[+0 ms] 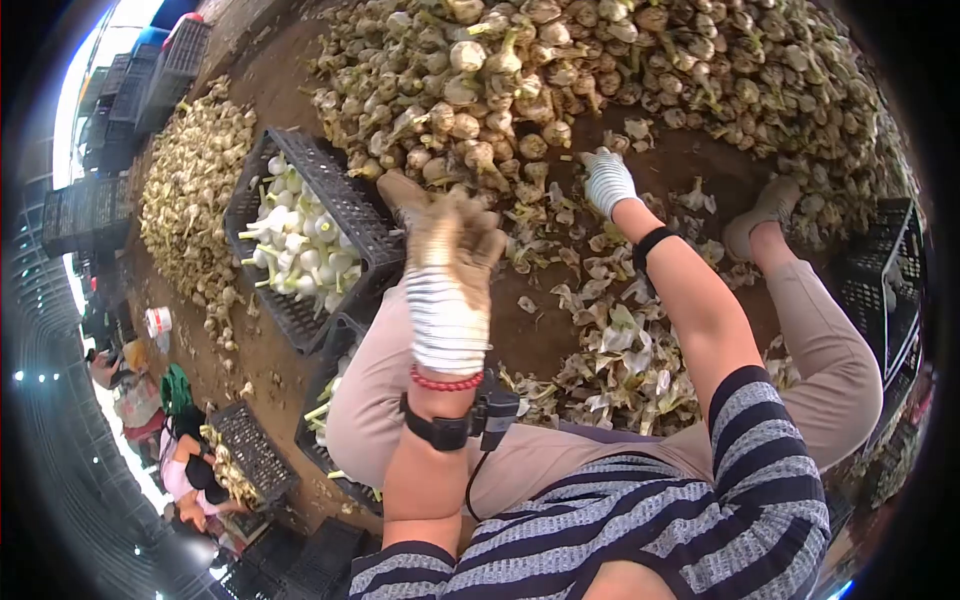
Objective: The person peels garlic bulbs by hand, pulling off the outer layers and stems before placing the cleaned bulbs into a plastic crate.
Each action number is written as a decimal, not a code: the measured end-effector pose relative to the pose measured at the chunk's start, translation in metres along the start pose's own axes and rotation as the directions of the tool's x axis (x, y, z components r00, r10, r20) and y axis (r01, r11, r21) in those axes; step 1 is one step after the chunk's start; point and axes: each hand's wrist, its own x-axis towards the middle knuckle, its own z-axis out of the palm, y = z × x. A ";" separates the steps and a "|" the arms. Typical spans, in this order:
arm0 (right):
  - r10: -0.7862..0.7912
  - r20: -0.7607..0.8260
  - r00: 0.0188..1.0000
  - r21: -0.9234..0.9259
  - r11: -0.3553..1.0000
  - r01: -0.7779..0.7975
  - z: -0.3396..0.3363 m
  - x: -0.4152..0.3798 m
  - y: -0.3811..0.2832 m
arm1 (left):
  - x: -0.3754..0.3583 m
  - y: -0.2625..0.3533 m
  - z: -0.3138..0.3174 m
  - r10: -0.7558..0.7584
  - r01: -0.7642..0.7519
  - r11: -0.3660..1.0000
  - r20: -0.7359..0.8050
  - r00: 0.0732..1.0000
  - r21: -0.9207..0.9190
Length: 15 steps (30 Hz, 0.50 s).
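My left hand [448, 285], in a striped glove with a brown palm, is raised beside the black crate [330, 190] of white trimmed bulbs [300, 240]. Motion smears its fingers, and I cannot make out anything in them. Farther right, my right hand [608, 182], in a white striped glove, reaches down to the near edge of the big heap of garlic-like bulbs [490, 95]. Its fingers are curled together, and what they hold, if anything, is hidden. Dry peels and leaves [620, 340] litter the soil between my legs.
Another black crate [880, 280] stands at the right, and one lies partly behind my left knee. A second bulb heap [195, 190] spreads at the left. Another person [185, 465] sits at the lower left near a crate [250, 450]. A white bucket [158, 321] stands beyond.
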 end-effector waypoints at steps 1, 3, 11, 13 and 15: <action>0.025 0.028 0.999 0.026 0.999 -0.026 0.001 0.002 0.002 | -0.002 -0.003 0.007 -0.010 0.011 0.998 -0.021 1.000 0.067; -0.026 -0.142 0.990 0.124 0.991 0.044 0.019 0.001 0.016 | -0.002 -0.012 0.005 0.067 -0.066 0.982 0.003 0.998 0.179; -0.182 0.309 0.934 0.899 -0.265 -0.349 -0.142 -0.108 -0.066 | 0.003 -0.066 -0.001 0.111 -0.450 0.611 0.492 0.863 0.651; -0.240 0.236 0.942 0.862 -0.395 -0.317 -0.151 -0.124 -0.074 | -0.011 -0.052 0.010 0.122 -0.465 0.622 0.509 0.852 0.630; -0.298 0.172 0.939 0.847 -0.442 -0.296 -0.173 -0.144 -0.087 | -0.016 -0.052 0.013 0.165 -0.418 0.722 0.449 0.878 0.552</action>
